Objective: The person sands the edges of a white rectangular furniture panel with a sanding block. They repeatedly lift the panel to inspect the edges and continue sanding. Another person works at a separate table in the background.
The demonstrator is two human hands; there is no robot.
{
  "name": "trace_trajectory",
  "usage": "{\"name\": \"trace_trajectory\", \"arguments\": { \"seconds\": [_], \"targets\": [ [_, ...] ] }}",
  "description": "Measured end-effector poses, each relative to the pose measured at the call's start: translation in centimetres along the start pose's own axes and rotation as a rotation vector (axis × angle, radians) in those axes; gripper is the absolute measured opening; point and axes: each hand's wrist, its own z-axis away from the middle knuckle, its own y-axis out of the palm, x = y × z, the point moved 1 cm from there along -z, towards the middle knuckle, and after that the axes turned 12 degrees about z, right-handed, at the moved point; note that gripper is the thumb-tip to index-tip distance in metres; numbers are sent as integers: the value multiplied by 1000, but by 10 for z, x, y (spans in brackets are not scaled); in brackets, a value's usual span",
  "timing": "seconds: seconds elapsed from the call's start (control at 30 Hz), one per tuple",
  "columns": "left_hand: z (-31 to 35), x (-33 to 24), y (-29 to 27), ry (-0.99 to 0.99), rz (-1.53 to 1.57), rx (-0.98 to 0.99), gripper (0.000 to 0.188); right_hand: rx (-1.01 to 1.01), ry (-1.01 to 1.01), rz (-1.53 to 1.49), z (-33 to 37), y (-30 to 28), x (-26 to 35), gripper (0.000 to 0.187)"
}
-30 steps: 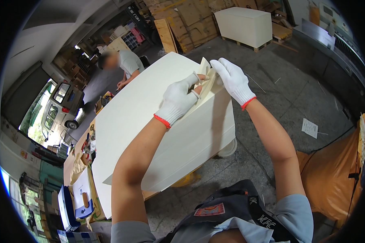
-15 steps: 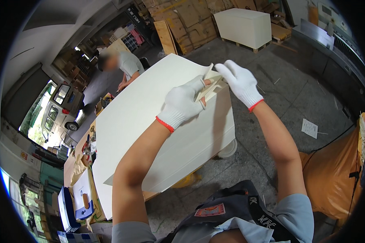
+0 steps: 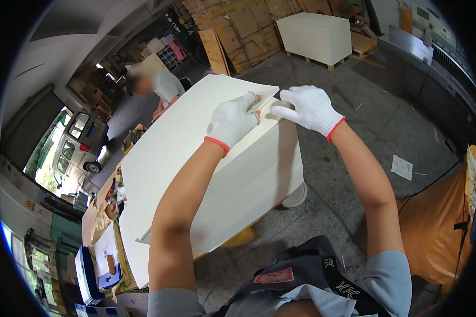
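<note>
A tall stack of large white sheets [image 3: 177,129], paper or thin board, stands in front of me. My left hand [image 3: 234,120] wears a white knit glove with a red cuff, bare at two fingertips. It rests on the top sheet near its right edge, thumb and forefinger spread apart. Beyond the stack's far right corner is my right hand [image 3: 311,110], gloved the same way. Its thumb and forefinger are parted beside the sheet corner, with nothing visible between them. The top sheet's near edge sits slightly raised above the stack.
Another person [image 3: 164,87] bends over work at the far left. A second white stack [image 3: 317,39] sits on a pallet at the back. An orange-brown covered bundle [image 3: 433,222] stands at right. A round white lid or bucket [image 3: 295,196] lies below the stack's right side.
The curled, lifted sheet edges between my hands have come down flatter. My left hand has shifted slightly left and its fingers lie on the sheet; my right thumb and forefinger have spread.
</note>
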Motion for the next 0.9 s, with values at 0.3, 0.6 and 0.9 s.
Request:
{"name": "trace_trajectory", "arguments": {
  "seconds": [0.3,0.6,0.9],
  "targets": [
    [19,14,4,-12,352,55,48,64,419,-779,-16,15,19,61],
    [28,-4,-2,-107,328,54,52,-126,426,-793,-8,27,25,60],
    [25,13,9,9,512,-63,41,-169,408,-790,-6,30,28,57]
  ]
}}
